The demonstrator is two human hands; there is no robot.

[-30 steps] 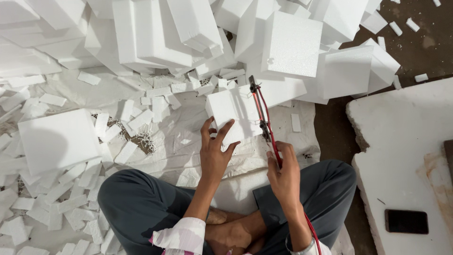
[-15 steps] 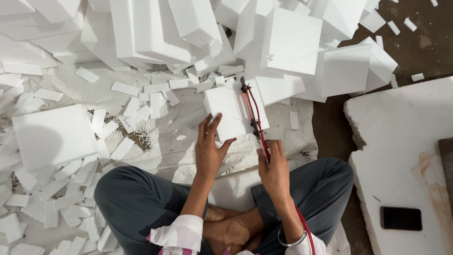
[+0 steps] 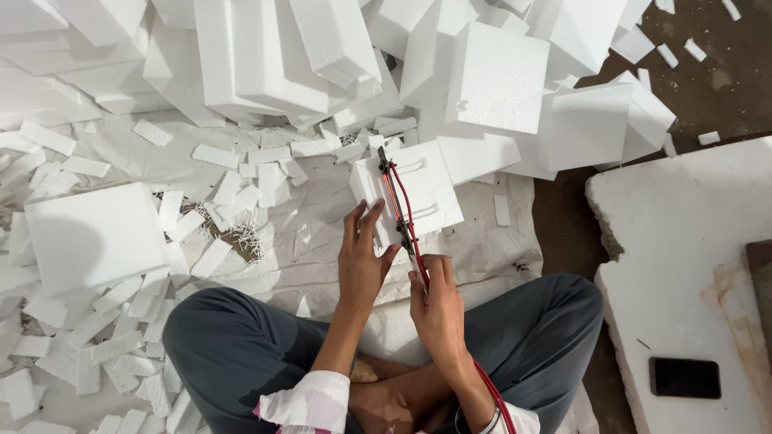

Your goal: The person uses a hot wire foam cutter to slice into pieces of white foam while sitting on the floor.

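Item: white foam block (image 3: 418,189), square, lying flat on the pale sheet (image 3: 314,241) spread over the floor, just ahead of the seated person's knees.

Left hand (image 3: 363,261): open, fingers spread and pressed flat on the near left edge of the foam block; it grips nothing.

Right hand (image 3: 437,309): closed around the handle of a cutting tool (image 3: 400,205) with a red cord (image 3: 490,394). The tool's thin frame runs forward from the hand across the top of the foam block, right of the left hand's fingertips. The cord trails back past the right wrist.

Surroundings: large foam slabs (image 3: 265,56) heaped along the far edge of the sheet, touching the block's far side. One square foam piece (image 3: 92,233) lies well apart at the left edge. Small foam strips (image 3: 233,189) are scattered between them and beside the left knee. A dark phone (image 3: 684,377) rests on a white slab (image 3: 691,265) at the right, apart from both hands.
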